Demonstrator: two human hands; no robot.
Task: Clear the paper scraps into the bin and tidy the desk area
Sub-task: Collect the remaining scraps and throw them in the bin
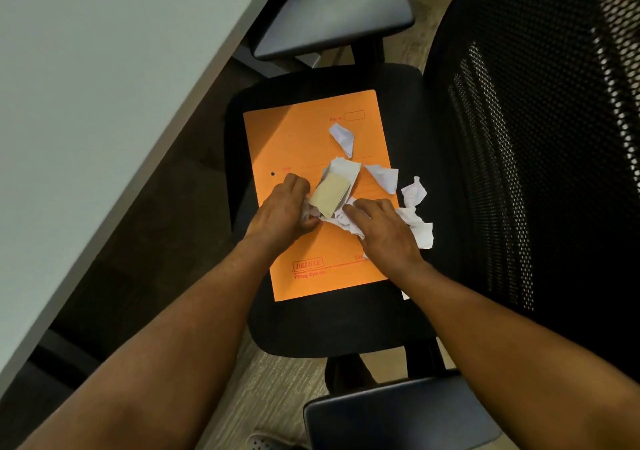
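Note:
An orange file folder [304,138] lies flat on the black seat of an office chair [332,325]. Several torn white paper scraps are scattered over its right half and onto the seat, among them one near the top [342,138], one at mid right [384,176] and one off the folder's edge [414,191]. My left hand [282,210] is closed around a bunch of scraps with a beige slip [329,195] sticking up from it. My right hand [384,229] lies palm down on crumpled scraps [420,233], fingers curled over them.
A pale desk top [104,103] runs along the left, close to the chair. The chair's mesh backrest [540,158] stands at the right, one armrest [332,16] at the top, another [398,418] at the bottom. Wood-look floor shows beneath.

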